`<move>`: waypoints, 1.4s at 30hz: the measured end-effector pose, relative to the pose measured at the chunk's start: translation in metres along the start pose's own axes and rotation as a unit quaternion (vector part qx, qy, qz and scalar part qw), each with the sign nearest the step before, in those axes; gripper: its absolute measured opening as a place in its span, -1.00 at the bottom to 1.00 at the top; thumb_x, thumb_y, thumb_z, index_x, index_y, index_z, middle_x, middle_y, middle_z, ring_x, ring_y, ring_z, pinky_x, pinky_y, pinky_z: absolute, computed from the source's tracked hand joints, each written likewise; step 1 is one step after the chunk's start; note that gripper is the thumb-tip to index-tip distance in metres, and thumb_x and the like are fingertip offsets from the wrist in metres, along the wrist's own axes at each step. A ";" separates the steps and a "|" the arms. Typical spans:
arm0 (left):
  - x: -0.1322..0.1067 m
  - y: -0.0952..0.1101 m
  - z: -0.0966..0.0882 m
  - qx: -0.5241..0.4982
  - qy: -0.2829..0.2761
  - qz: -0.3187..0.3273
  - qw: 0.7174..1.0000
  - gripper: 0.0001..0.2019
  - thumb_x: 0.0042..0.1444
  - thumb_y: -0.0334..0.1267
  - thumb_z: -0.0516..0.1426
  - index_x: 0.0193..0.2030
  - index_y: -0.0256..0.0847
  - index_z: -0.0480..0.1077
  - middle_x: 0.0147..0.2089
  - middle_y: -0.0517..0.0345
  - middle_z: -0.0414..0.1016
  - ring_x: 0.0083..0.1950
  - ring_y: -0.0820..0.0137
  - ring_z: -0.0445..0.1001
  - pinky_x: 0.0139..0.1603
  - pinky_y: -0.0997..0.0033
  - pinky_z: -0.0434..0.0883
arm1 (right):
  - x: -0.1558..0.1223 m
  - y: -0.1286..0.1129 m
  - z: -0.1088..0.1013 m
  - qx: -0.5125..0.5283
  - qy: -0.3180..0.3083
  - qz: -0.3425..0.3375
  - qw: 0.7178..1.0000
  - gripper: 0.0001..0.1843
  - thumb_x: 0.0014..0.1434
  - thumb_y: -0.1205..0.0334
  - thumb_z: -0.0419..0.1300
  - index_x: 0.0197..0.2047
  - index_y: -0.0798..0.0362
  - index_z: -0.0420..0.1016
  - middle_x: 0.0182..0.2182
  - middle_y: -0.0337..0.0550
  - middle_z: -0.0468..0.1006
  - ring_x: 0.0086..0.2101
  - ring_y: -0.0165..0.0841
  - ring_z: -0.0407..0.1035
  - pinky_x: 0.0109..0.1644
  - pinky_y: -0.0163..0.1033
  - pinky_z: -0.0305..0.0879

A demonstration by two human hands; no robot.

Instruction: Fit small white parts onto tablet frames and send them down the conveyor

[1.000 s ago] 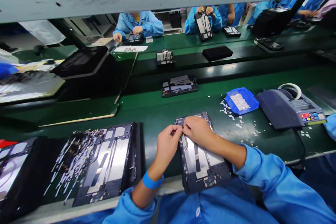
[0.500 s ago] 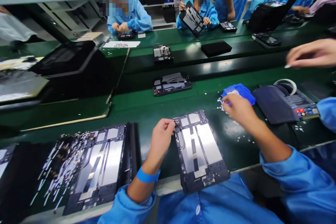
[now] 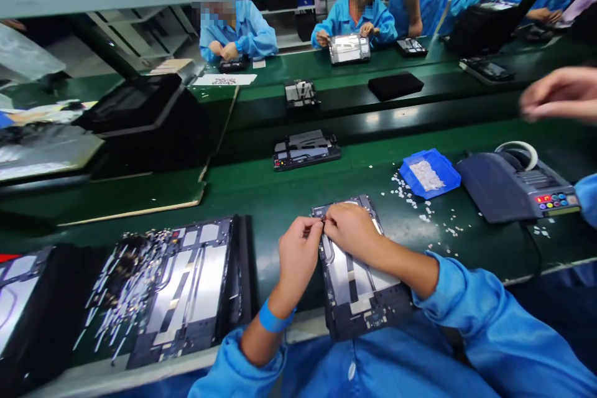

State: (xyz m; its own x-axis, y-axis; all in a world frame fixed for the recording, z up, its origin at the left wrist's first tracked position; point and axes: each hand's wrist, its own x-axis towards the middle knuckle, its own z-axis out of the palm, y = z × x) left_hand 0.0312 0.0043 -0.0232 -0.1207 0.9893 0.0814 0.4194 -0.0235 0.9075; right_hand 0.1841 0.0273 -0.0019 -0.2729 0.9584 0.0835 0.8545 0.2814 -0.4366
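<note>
An opened tablet-like device [image 3: 373,305], with silver panels and a black frame, lies in front of me at the table's edge. My left hand [image 3: 299,252] is at its upper left corner, thumb and fingers pinched together. Across the device's top reaches my right hand [image 3: 352,227], its fingertips pinched close to the left ones. Whatever small part sits between the fingers is too small to make out. The right hand covers much of the upper panels. To the left, a similar opened device [image 3: 200,286] lies beside a heap of thin strip-like parts [image 3: 124,280].
A blue tray [image 3: 448,179] of small white pieces [image 3: 426,174] stands right of centre, with loose pieces around it. Beyond is a tape dispenser [image 3: 504,186]. Another person's hand [image 3: 559,94] reaches in from the right. Another opened device [image 3: 305,150] lies ahead.
My right hand has moved left from the blue tray to the device's upper left corner, joining my left hand. Across the table, a person has lowered a device.
</note>
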 end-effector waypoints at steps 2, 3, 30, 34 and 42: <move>0.001 0.001 -0.001 0.002 -0.006 0.003 1.000 -0.83 0.20 -0.14 0.19 -0.25 -0.15 0.56 -0.26 0.12 0.66 -0.22 0.29 0.60 -0.16 0.33 0.47 | 0.004 -0.003 0.003 0.015 0.009 -0.008 1.000 -0.82 0.23 0.39 0.16 -0.32 0.05 0.59 -0.32 -0.10 0.65 -0.26 -0.27 0.47 -0.17 -0.24 0.19; 0.002 0.001 -0.001 -0.010 -0.012 -0.006 1.000 -0.84 0.19 -0.14 0.20 -0.26 -0.15 0.55 -0.28 0.12 0.65 -0.23 0.30 0.59 -0.18 0.34 0.47 | 0.006 -0.003 0.003 0.025 0.013 -0.013 1.000 -0.82 0.21 0.40 0.16 -0.35 0.04 0.57 -0.35 -0.12 0.64 -0.28 -0.28 0.46 -0.19 -0.25 0.18; 0.025 -0.022 -0.034 0.283 -0.092 0.263 0.918 -0.69 0.38 -0.33 0.04 0.12 -0.19 0.54 -0.01 -0.06 0.65 0.01 0.13 0.56 0.07 0.14 0.46 | 0.052 0.012 -0.020 0.031 -0.127 0.066 0.989 -0.67 0.25 0.03 0.24 -0.24 0.11 0.73 -0.52 -0.13 0.62 -0.58 -0.39 0.32 -0.48 -0.28 0.02; 0.024 -0.026 -0.033 0.304 -0.095 0.286 0.904 -0.67 0.41 -0.34 0.01 0.17 -0.19 0.52 -0.01 -0.06 0.64 -0.03 0.15 0.54 0.04 0.15 0.45 | 0.052 0.014 -0.014 0.028 -0.112 0.072 0.991 -0.73 0.23 0.13 0.24 -0.36 0.08 0.70 -0.56 -0.14 0.60 -0.57 -0.39 0.33 -0.48 -0.28 0.02; 0.025 -0.023 -0.032 0.360 -0.115 0.316 0.870 -0.62 0.39 -0.35 0.03 0.23 -0.11 0.53 0.01 -0.06 0.62 -0.13 0.17 0.48 -0.09 0.17 0.43 | 0.057 0.013 -0.011 0.014 -0.131 0.083 0.988 -0.76 0.22 0.19 0.25 -0.43 0.03 0.67 -0.49 -0.15 0.64 -0.47 -0.35 0.45 -0.44 -0.30 0.08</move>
State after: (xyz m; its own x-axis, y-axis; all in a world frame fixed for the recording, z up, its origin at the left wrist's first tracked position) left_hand -0.0104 0.0250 -0.0288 0.4874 0.8159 0.3110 0.8018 -0.5593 0.2106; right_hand 0.1841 0.0860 0.0071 -0.2380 0.9451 -0.2239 0.8856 0.1166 -0.4495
